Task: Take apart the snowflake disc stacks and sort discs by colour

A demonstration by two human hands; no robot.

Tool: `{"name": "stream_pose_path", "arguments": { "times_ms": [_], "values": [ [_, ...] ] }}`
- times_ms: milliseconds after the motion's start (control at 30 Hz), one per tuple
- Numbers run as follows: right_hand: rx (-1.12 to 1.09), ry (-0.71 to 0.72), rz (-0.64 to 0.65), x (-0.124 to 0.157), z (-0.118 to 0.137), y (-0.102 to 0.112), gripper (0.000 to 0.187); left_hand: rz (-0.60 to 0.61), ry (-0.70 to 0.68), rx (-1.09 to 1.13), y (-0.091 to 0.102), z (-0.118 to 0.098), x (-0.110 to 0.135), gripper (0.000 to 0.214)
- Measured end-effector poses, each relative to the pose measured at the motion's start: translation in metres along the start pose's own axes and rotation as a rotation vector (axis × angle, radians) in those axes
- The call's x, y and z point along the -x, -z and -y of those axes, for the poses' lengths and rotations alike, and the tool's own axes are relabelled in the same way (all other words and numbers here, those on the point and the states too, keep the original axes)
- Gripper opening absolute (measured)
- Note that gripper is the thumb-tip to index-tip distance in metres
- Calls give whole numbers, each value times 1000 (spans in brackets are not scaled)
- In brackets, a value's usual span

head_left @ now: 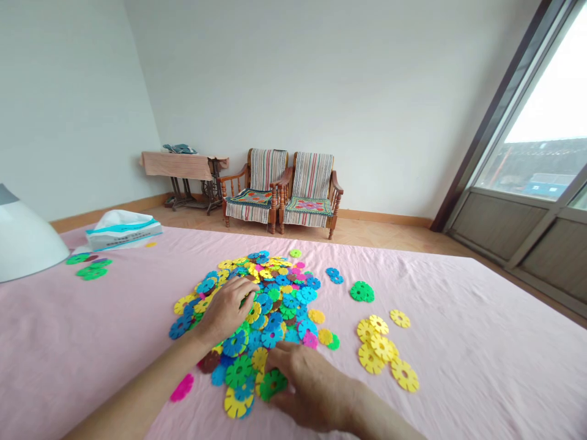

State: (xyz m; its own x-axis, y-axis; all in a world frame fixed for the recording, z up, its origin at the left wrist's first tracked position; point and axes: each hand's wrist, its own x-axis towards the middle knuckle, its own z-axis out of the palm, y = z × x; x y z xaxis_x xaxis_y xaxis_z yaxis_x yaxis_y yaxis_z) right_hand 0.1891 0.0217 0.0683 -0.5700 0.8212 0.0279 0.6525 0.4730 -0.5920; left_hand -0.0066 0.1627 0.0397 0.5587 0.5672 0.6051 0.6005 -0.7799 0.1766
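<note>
A heap of notched plastic flower discs (273, 322) in blue, yellow, green, pink and brown lies on the pink cloth. Over the heap's left side is my left hand (228, 307), its fingers curled down among the discs; what is between them is hidden, though a bit of green shows by the thumb. At the near edge, my right hand (312, 386) has thumb and forefinger closed around a green disc (273, 384). A yellow disc (237, 403) and a pink disc (182, 388) lie near the front of the heap.
To the right lie a yellow group (381, 347), a green group (362, 291) and a blue pair (334, 275). Green discs (93, 271) sit at left, near a tissue box (123, 232) and a white domed object (28, 241). Beyond the pink cloth (481, 342) stand two chairs (307, 189).
</note>
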Motion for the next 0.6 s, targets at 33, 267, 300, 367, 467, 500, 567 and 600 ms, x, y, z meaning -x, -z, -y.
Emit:
{"name": "stream_pose_path", "arguments": {
  "times_ms": [33,267,300,367,467,500,567,600],
  "values": [
    [-39,10,-12,0,-2,2,11,-1,-1,2,0,0,0,18],
    [30,-295,-634,3,-74,46,17,-7,-7,15,-1,2,0,18],
    [80,-383,-705,7,-91,53,19,-9,-8,17,-1,2,0,18],
    [181,-531,-771,18,-123,66,20,-13,-8,19,-1,3,0,18],
    [241,-642,-825,36,-154,77,24,-15,-8,18,-2,3,0,18],
    [261,-670,-845,41,-159,78,27,-14,-8,18,-2,3,0,18],
    [306,-714,-882,46,-160,79,35,-10,-6,16,-2,3,0,18],
    [335,-716,-888,46,-157,78,37,-8,-5,16,-2,3,0,18]
  ]
}}
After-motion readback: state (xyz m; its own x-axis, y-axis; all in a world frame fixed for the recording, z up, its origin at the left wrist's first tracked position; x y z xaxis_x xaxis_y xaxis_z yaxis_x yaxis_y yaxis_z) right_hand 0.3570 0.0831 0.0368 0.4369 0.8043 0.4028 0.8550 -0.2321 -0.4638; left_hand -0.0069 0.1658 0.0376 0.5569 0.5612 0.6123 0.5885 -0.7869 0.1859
